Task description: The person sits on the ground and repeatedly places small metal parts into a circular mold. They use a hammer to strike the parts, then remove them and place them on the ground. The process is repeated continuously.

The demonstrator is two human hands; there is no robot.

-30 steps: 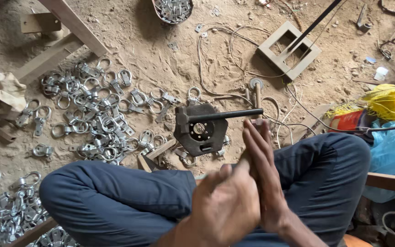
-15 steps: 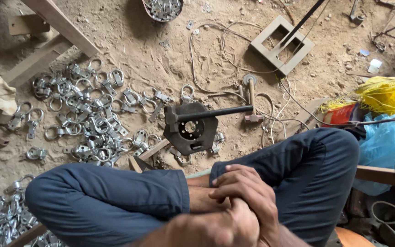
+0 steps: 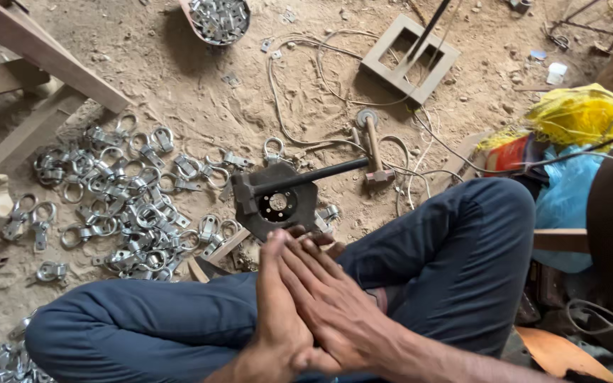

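Observation:
I sit cross-legged on a dirt floor in blue trousers [image 3: 462, 241]. My left hand [image 3: 272, 319] and my right hand [image 3: 331, 301] are pressed flat together over my lap, the right lying across the left, fingers stretched toward the floor ahead. Neither holds anything. Just beyond the fingertips lies a dark round metal plate [image 3: 278, 206] with a centre hole and a black bar [image 3: 313, 176] sticking out to the right. A heap of several grey metal ring clamps [image 3: 125, 206] is spread on the ground to its left.
A hammer [image 3: 374, 152] lies right of the plate among loose white wires [image 3: 299, 78]. A square metal frame [image 3: 409, 50] and a bowl of metal pieces [image 3: 218, 18] lie farther off. Wooden beams [image 3: 37, 50] stand at left; yellow [image 3: 580, 117] and blue bags [image 3: 569, 198] at right.
My hands dropped from an upright pose, clasped low over my lap, and now lie flat palm to palm with fingers stretched out. The view shifted slightly.

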